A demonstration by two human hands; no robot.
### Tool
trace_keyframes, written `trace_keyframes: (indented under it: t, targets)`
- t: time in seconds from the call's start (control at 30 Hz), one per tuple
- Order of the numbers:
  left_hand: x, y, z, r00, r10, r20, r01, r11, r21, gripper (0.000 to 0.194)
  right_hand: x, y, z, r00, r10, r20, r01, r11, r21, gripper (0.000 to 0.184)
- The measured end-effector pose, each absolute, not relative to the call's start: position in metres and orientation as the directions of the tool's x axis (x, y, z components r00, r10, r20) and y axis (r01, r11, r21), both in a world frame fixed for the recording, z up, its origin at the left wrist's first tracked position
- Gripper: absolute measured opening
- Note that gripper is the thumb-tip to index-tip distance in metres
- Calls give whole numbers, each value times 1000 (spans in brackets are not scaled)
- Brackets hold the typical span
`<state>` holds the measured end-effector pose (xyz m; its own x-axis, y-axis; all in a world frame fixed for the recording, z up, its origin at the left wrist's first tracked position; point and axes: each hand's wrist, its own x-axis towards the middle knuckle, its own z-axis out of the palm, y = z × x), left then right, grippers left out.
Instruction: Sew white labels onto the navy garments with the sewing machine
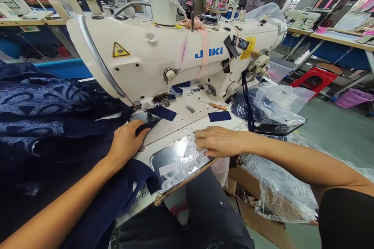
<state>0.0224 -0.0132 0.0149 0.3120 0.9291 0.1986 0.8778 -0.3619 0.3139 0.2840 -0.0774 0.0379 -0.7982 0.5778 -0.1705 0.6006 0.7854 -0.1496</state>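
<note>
Close to the needle area of a white sewing machine (140, 54), my left hand (127, 140) pinches the edge of dark navy fabric (146, 125) between thumb and fingers. That fabric trails down to the left, beside a patterned navy pile. Over a shiny metal plate (157, 157) at the front edge, my right hand (214, 140) is closed, its fingertips on a pale printed label (201, 156). Other loose labels (184, 166) lie on the plate below it. The right fingertips are partly hidden.
On the machine bed are a navy fabric piece (219, 116), another by the needle (163, 113), and a wooden-handled awl (217, 106). Plastic-wrapped goods (260, 105) sit at right. A cardboard box (263, 218) with plastic stands below. A red stool (315, 79) is farther right.
</note>
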Motion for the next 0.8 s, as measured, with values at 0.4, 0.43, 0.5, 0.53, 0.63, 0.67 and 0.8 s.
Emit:
trace_keyframes:
  t: [0.4,0.43,0.5,0.53,0.63,0.67,0.8]
  targets:
    - [8,-38,35,141,975,-172,241,135,961,33,273,-64,42,-617,781,98,621,560,-548,8]
    - [6,-38,36,137,973,-185,213,153,965,34,268,-60,42,-582,798,156,589,546,-596,8]
    - [5,-38,38,152,971,-185,188,156,970,34,254,-53,41,-534,810,243,501,535,-680,8]
    - [6,-38,38,167,969,-181,185,149,971,33,245,-51,40,-519,810,272,453,531,-716,8]
    - [9,-39,41,205,962,-180,193,140,971,31,214,-48,39,-503,792,346,293,533,-794,7]
    - [9,-40,41,215,960,-179,208,134,969,30,204,-47,39,-504,780,371,244,540,-805,6]
    - [6,-42,45,272,951,-148,285,67,956,30,171,-40,36,-469,764,444,184,576,-797,7]
